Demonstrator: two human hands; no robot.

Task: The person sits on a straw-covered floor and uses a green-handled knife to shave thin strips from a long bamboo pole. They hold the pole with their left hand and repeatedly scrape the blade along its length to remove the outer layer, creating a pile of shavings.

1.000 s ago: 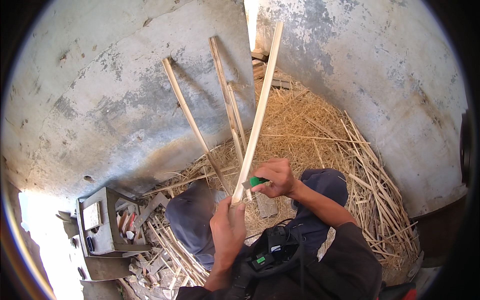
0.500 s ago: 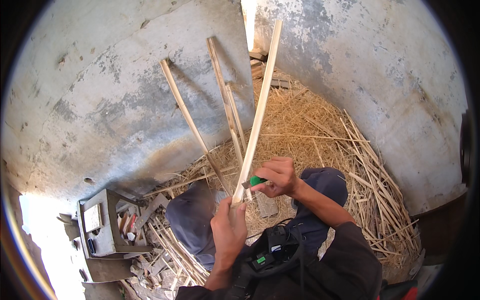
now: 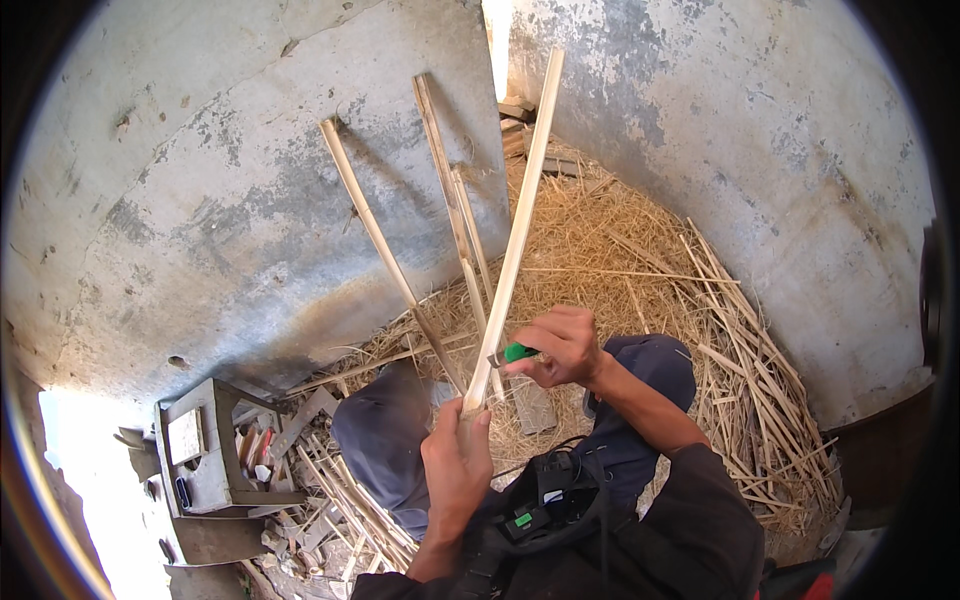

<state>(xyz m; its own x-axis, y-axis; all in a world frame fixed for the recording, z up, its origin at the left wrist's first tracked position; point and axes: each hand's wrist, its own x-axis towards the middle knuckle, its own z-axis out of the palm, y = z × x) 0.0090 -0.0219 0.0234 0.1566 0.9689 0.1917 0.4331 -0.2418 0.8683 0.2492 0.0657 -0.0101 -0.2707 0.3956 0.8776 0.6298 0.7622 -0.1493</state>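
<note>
The long strip [image 3: 522, 225] is the reference part. It is pale, flat-faced and straight-edged, with a wood-like surface, and stands at a slant, its upper end leaning right. Its lower end sits in the left hand [image 3: 457, 460], which is closed around it, thumb along the right side. The right hand [image 3: 563, 345] is to the right of the strip's lower part, fingers curled and thumb pressed against the green handle of a knife [image 3: 518, 352]. The short grey metal blade [image 3: 497, 358] lies at the strip's right edge; the exact contact is too small to confirm.

Left of the strip, three narrow poles [image 3: 375, 235] lean at differing angles near a wall [image 3: 250, 180] of flaking, grey-stained plaster. Behind the strip and to its right spreads a loose, tangled bed of dry, golden straw [image 3: 590, 230]. Farther right, thin split sticks [image 3: 745, 400] lie heaped in a rough curve. Just right of the strip's lower end is a flat, rectangular grey-brown block [image 3: 535, 408]. Well to the lower left of the strip stands a boxy, worn grey stool [image 3: 215, 490] with an open side.
</note>
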